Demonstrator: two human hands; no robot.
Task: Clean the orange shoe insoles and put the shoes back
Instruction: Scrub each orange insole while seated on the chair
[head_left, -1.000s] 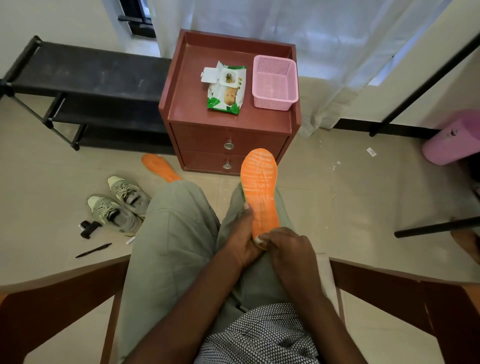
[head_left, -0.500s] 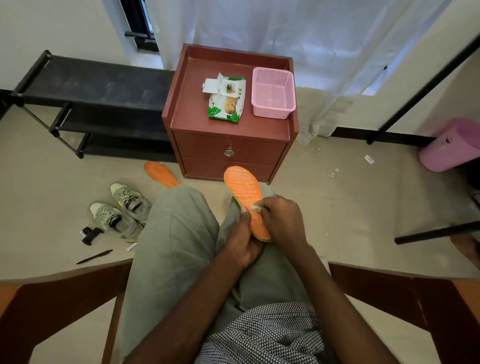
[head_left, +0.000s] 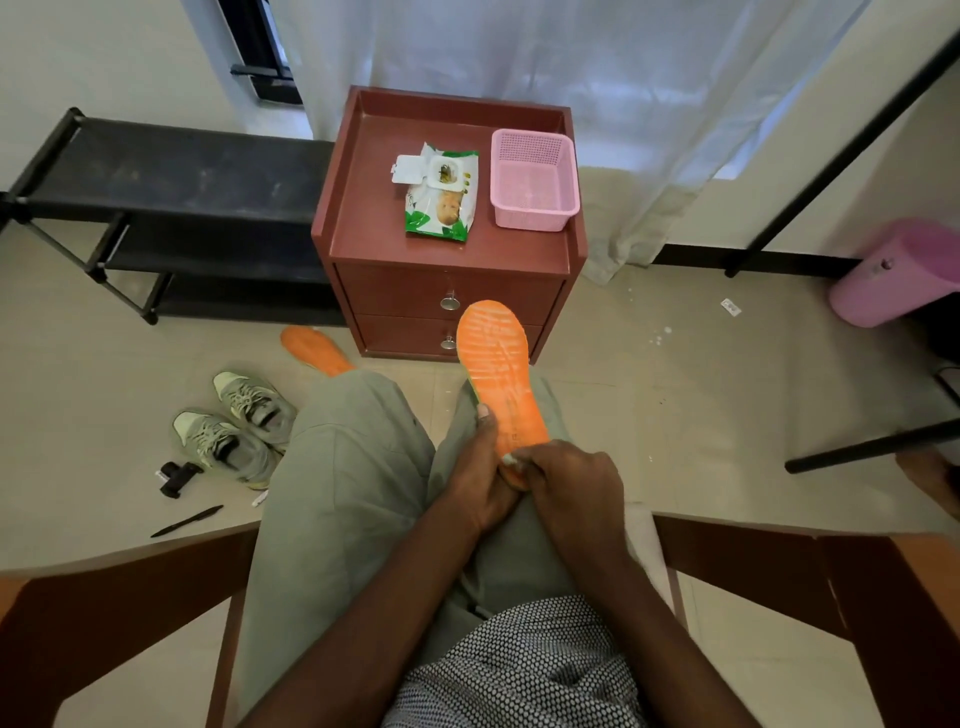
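An orange insole lies along my right thigh, toe end pointing away from me. My left hand grips its near left edge, thumb on the orange face. My right hand pinches a small white wipe against the heel end of the insole. A second orange insole lies on the floor left of the cabinet, partly hidden by my knee. Two grey-green sneakers sit side by side on the floor at the left.
A red-brown bedside cabinet ahead carries an open wet-wipe pack and a pink basket. A black shoe rack stands to the left. A pen and a small black object lie on the floor. Wooden chair arms flank me.
My right hand slid the wipe up to the middle of the insole and has come back down to its heel end. The left hand kept its hold.
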